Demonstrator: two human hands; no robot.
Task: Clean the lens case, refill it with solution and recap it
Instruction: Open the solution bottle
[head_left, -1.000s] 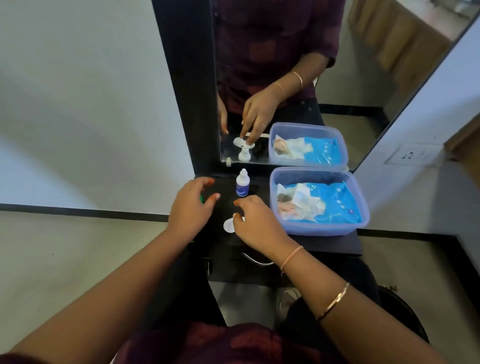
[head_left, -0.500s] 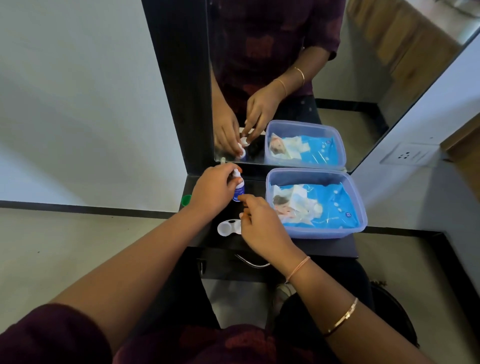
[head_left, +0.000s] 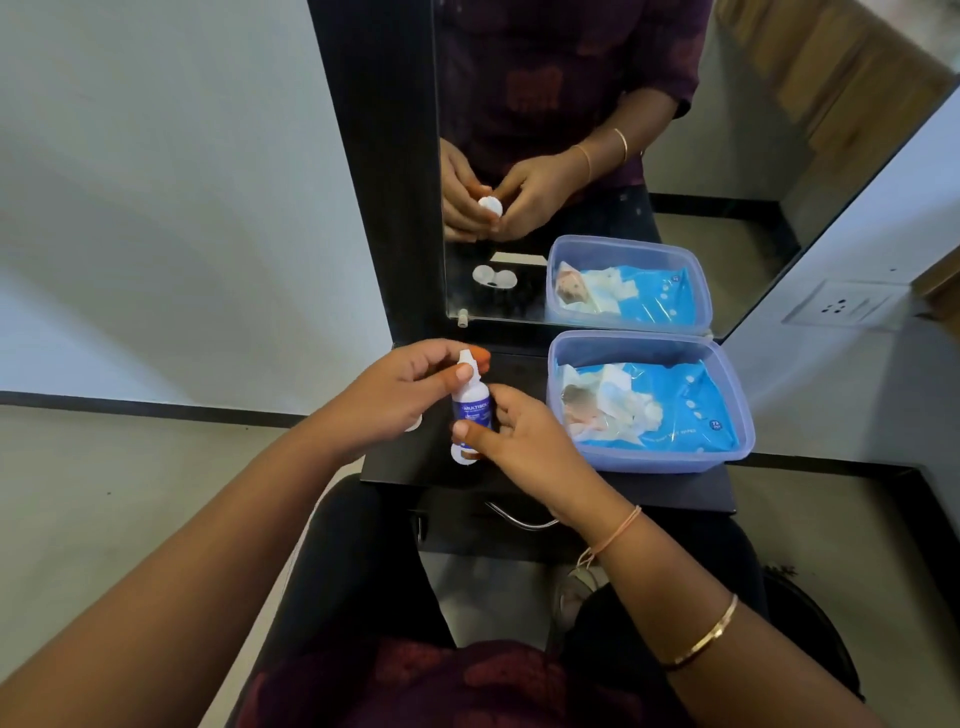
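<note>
— Black shelf (head_left: 410, 462) under a wall mirror (head_left: 753, 182), pale walls either side. Anything going on with the hands?

— Yep, both busy with the solution bottle (head_left: 470, 410), held upright just above the shelf, about mid-scene. Left hand (head_left: 389, 400) up top, thumb and fingertips pinching the white cap. Right hand (head_left: 530, 447) lower down, thumb and fingers curled round the blue-labelled body.

— And the lens case (head_left: 460, 456)?

— Sitting on the shelf toward the near edge, right below the bottle. White, only partly showing past the right thumb, so can't tell from here whether the wells are capped. Mirrored copy visible too, two round wells side by side.

— Other stuff around?

— Translucent blue tub (head_left: 665, 461) on the right half of the shelf, far wall close to the mirror. Blue pack of wipes (head_left: 685, 410) lying inside, crumpled white wipe (head_left: 618, 400) bunched at its left end. Small white bit (head_left: 413, 425) peeking out beside the left hand, too hidden to name. Curved metal handle (head_left: 519, 519) under the shelf's near edge, wall socket (head_left: 841, 309) off to the far right. Thread band (head_left: 615, 535) and gold bangle (head_left: 706, 636) on the right forearm.
</note>
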